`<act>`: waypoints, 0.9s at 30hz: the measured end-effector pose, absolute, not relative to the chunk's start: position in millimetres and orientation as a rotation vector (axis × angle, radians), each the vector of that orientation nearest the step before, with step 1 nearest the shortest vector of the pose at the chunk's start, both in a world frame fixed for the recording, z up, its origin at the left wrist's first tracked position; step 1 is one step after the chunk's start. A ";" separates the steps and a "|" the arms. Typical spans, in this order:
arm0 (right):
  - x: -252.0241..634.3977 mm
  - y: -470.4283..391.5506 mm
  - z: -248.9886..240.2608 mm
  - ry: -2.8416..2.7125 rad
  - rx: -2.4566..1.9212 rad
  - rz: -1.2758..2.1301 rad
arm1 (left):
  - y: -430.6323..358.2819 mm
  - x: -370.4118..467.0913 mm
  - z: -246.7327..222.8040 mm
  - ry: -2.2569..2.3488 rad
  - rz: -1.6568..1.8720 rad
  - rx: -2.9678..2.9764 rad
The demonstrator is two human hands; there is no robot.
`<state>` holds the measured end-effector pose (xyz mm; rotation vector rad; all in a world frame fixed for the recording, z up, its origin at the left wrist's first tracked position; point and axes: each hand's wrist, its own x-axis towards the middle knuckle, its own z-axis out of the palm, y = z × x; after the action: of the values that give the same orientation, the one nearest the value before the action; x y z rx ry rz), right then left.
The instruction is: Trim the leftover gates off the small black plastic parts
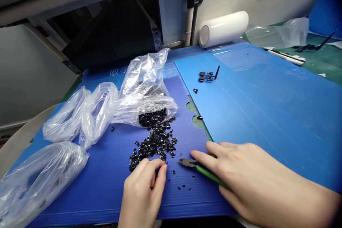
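My right hand (pixel 240 174) is wrapped round a pair of side cutters (pixel 207 174) with green handles. The cutters' dark jaws point left, low over the blue sheet. My left hand (pixel 145 185) is closed in a pinch, with a small black plastic part (pixel 163 156) at its fingertips. Just beyond that hand lies a loose pile of shiny black plastic parts (pixel 153 141), many of them curved. It spreads out from the mouth of a clear plastic bag (pixel 145 78). Tiny black offcuts (pixel 184 186) are scattered between the cutters and my left hand.
More clear bags (pixel 98 110) lie at the left, one (pixel 42 181) near the front edge. A black sprue with parts (pixel 207 77) rests on the lighter blue board (pixel 253 99) to the right. A white roll (pixel 223 30) stands at the back, and a white-handled tool (pixel 285 57) lies far right.
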<state>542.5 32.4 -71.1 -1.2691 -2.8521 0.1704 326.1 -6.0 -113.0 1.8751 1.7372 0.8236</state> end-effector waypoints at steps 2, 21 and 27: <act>544.7 34.6 -71.0 -2.875 -1.307 0.246 | -5.0 321.2 -103.2 1.713 0.947 1.423; 530.1 35.0 -79.4 -2.804 -1.250 0.292 | 7.7 311.6 -116.3 1.625 0.521 2.188; 526.5 38.1 -83.5 -2.744 -1.179 0.224 | 6.7 312.6 -116.0 1.658 0.492 2.110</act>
<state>526.5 38.1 -83.5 -1.1794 -2.7440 0.2236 312.6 6.7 -116.0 2.1099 1.6576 0.4916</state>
